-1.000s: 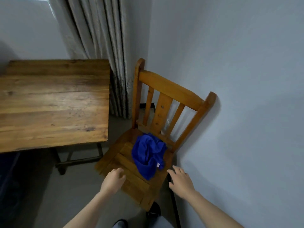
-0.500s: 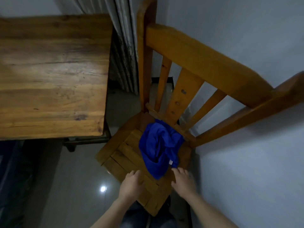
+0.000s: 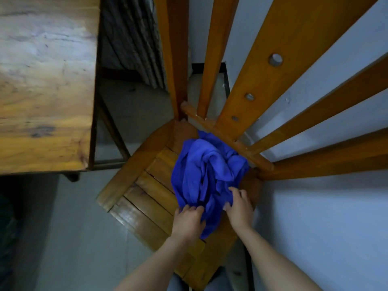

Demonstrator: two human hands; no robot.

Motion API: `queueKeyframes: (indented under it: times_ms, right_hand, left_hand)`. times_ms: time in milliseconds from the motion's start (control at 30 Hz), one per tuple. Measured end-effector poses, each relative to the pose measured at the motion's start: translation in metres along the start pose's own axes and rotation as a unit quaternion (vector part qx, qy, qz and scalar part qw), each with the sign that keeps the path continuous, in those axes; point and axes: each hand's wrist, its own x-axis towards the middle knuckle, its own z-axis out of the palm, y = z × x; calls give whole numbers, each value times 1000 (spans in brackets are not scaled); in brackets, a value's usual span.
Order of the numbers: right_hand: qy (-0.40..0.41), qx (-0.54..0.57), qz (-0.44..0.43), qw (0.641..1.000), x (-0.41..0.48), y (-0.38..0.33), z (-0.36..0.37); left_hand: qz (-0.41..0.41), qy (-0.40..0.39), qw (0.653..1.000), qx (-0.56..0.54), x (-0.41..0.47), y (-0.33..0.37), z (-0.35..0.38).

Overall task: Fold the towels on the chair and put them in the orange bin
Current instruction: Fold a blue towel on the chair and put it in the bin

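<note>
— Both hands have come forward from the seat's front edge onto the cloth since half a second ago, and the view has dropped closer.

— How do the fingers lie?

— The left hand [image 3: 188,222] has its fingers curled into the near left edge of the crumpled blue cloth towel [image 3: 207,171]. The right hand [image 3: 239,208] pinches a fold on its near right side between thumb and bent fingers.

— Where is the towel, and which way does it run?

— It lies on the right rear part of the seat of the slatted orange-brown wooden chair [image 3: 147,198]. Its long axis runs front to back. A tapered corner points toward the person, between the two wrists, and the bunched far end reaches the lower back rail.

— Texture?

— Soft, matte and deeply creased, in heaped folds. The seat is flat glossy planks with dark gaps between them. The backrest [image 3: 262,70] has broad flat slats, the widest set with round plugs.

— And beyond?

— Left of the chair stands a worn rectangular plank table [image 3: 42,80] over a pale smooth floor [image 3: 79,227]. Behind is a grey pleated curtain [image 3: 134,38], and to the right a plain light wall [image 3: 315,217].
</note>
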Motion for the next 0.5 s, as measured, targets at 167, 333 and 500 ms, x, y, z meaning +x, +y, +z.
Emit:
queueKeyframes:
  times_ms: [167, 333, 500]
  right_hand:
    - [15, 47, 25, 998, -19, 1, -11]
    - [26, 59, 18, 998, -59, -12, -57]
    - [59, 92, -40, 993, -105, -51, -131]
  left_hand:
    - [-36, 19, 995, -89, -32, -21, -4]
    - [-66, 65, 989, -114, -80, -25, -43]
    - [-74, 137, 979, -129, -143, -14, -112]
